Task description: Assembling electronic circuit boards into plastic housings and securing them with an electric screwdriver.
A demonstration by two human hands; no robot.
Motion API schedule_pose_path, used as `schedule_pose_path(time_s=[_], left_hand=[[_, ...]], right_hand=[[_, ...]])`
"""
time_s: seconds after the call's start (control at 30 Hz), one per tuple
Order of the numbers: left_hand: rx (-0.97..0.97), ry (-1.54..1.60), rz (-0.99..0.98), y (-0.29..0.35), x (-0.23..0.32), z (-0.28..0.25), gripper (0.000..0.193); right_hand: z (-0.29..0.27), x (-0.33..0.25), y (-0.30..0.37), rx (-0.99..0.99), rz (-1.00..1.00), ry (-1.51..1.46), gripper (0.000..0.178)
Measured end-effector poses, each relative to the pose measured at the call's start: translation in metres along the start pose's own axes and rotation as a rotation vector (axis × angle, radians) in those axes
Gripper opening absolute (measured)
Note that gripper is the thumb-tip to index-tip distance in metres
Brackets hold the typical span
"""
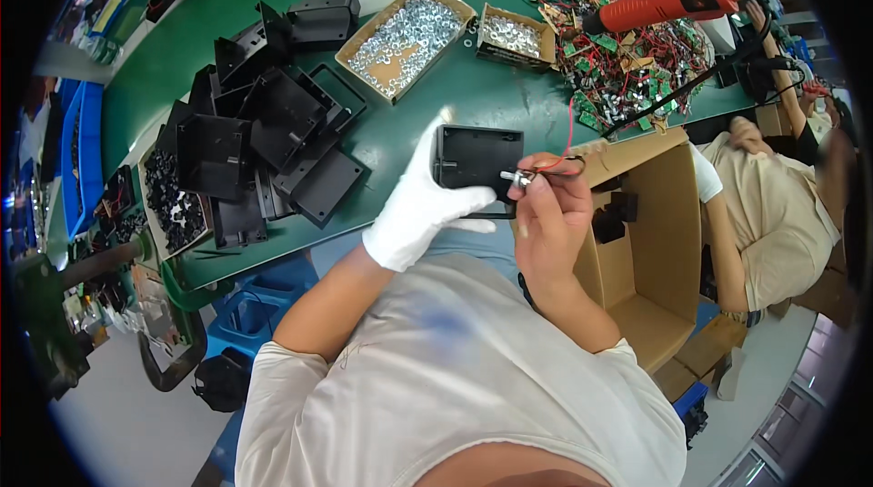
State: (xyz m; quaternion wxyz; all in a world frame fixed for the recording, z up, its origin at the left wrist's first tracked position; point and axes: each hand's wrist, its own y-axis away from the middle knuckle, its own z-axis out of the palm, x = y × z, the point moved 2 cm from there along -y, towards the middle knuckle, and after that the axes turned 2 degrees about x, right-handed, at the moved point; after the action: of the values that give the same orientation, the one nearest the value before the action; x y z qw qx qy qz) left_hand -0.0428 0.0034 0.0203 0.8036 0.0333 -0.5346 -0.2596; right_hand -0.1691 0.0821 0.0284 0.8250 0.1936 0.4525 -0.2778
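My left hand (420, 207), in a white glove, is closed around the left side of an open black plastic case (482, 152). The case's hollow inside faces up, above the table's near edge. At its right edge, my bare right hand (556, 219) pinches a small metal part with a shaft (516, 178), which points left toward the case wall. Red and black wires (556, 164) trail from this part over my fingers. Whether the shaft touches the wall, I cannot tell.
Black cases (282, 119) lie heaped at left beside a tray of small black parts (173, 200). Behind are two cartons of metal nuts or washers (378, 75), wired circuit boards (637, 69) and a red power tool (668, 5). At right stand a cardboard box (668, 232) and another person (773, 223).
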Motion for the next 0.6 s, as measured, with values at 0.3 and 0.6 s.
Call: schedule_pose_path(time_s=[0.3, 0.6], left_hand=[[0.064, -0.745, 0.444, -0.005, 0.03, -0.02, 0.055], [0.048, -0.983, 0.688, -0.004, 0.042, -0.012, 0.054]], right_hand=[[0.003, -0.039, -0.013, -0.175, -0.111, 0.496, 0.017], [0.013, -0.012, -0.013, -0.327, -0.397, 1.227, 0.012]])
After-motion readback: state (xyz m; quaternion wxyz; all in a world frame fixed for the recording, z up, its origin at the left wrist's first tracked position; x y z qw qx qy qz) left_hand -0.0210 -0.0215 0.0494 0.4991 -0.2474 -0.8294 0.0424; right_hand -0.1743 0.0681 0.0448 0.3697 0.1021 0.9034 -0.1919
